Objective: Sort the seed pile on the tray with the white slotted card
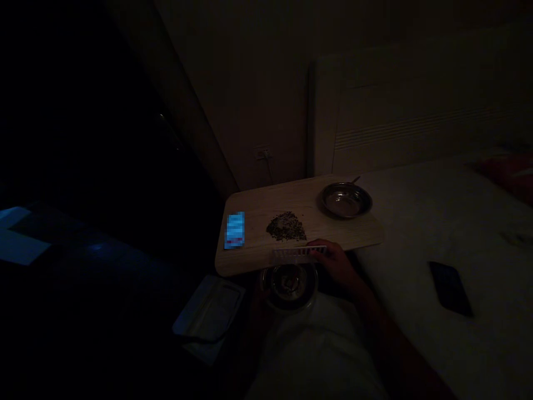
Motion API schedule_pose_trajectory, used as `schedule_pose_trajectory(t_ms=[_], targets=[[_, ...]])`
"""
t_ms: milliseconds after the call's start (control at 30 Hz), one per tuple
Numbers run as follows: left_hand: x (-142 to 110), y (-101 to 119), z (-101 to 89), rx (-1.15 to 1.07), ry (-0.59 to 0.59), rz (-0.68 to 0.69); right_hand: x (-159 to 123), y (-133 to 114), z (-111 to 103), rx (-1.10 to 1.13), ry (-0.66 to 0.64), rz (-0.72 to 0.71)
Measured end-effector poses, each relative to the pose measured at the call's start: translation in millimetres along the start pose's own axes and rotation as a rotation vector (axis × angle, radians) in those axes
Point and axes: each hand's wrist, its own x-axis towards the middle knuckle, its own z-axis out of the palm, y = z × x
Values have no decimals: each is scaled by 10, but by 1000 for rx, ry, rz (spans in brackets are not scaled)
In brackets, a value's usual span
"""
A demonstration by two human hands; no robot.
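On the wooden tabletop lies a heap of small dark and pale grains or seeds. My right hand is closed on one end of a white slotted plastic strip, held along the table's near edge, just in front of the heap. Below that edge, above my lap, is a round shiny metal bowl with some loose bits inside. My left hand is at the bowl's left side, very dim; it appears to grip the rim, with most fingers lost in shadow.
A shallow metal dish with a handle-like piece behind it stands at the table's back right. A lit phone lies at the left. A dark phone rests on the bed. A pale stool or box is low at left.
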Motion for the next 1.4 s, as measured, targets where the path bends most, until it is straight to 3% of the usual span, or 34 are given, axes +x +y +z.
schedule_pose_trajectory(t_ms=[267, 467, 700, 900, 1400], targets=[[-27, 13, 88, 2, -19, 6, 40, -8, 0, 27, 197, 30], [-52, 57, 163, 13, 2, 20, 47, 52, 25, 35, 219, 39], [-18, 18, 8, 27, 72, -37, 73, 34, -37, 158, 547, 133], [-27, 33, 61, 22, 18, -7, 69, 9, -87, 184, 717, 196], [-19, 12, 55, 26, 17, 12, 29, 121, -161, 300, 732, 181]])
